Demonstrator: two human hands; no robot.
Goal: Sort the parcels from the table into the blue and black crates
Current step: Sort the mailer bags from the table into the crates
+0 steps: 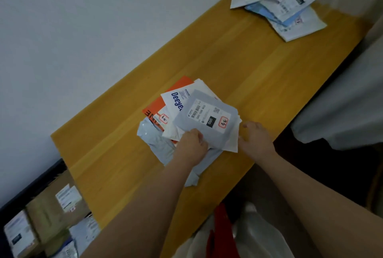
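Grey mailer (205, 121) with the red-stamped label tops the near pile on the wooden tabletop (238, 67). Your left hand (191, 146) has its fingers curled onto the mailer's near edge, seemingly pinching it; your right hand (256, 138) rests beside the pile, fingers straight. Read the stamp before lifting, and peel only the top piece so the white Deeyeo mailer (176, 100) beneath stays put. A second pile (277, 3) lies at the far end; a dark crate (31, 216) with boxes sits lower left.
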